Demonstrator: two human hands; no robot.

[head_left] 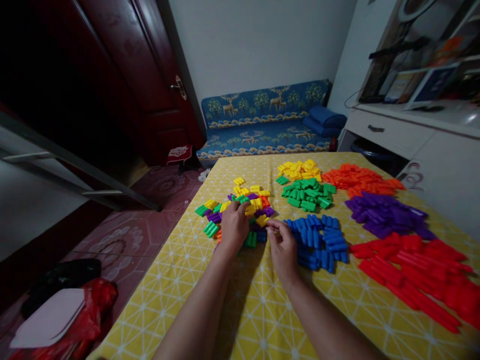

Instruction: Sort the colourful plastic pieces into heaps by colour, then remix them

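Observation:
A mixed heap of small plastic blocks (240, 207) in yellow, green, purple and orange lies on the yellow patterned tablecloth (258, 295). My left hand (234, 225) rests on top of this heap with its fingers curled down into the blocks; what they hold is hidden. My right hand (282, 247) sits just right of the heap, beside the blue pile (318, 240), fingers pinched together at the heap's edge on something too small to make out.
Sorted piles lie to the right: yellow (300, 170), green (307, 195), orange (360, 180), purple (386, 215), red (420, 275). A blue sofa (262, 125) stands behind the table, white cabinets (420, 140) at right, a dark red door (150, 80) at left, a red bag (90, 310) on the floor.

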